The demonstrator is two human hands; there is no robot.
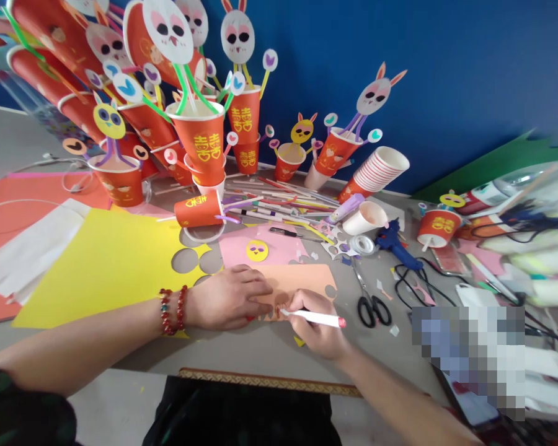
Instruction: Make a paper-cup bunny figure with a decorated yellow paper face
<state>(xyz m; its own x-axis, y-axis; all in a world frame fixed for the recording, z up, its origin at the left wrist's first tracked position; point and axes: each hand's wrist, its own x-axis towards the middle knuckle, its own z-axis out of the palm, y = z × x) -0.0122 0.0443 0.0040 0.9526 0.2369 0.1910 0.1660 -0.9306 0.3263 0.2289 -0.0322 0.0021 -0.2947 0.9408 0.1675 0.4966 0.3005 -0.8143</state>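
Observation:
A sheet of peach-coloured paper (307, 276) lies before me on the table, with a round notch cut at its right edge. My left hand (230, 297) rests flat on its left part, fingers stretched out and holding nothing. In my right hand (314, 316) is a white marker (320, 318) with a red end, its tip against the paper's lower edge. Small reddish marks show beside the tip, partly hidden by my fingers. Just behind the sheet sit a pink paper (235, 243) and a round yellow paper face (257, 250).
Black-handled scissors (374, 311) and a blue glue gun (398, 243) lie to the right. Yellow paper (106, 260) with round holes spreads left. Behind stand several red cups (203, 139) with paper animal heads, and a cup stack (376, 170). Straws (279, 192) litter the back.

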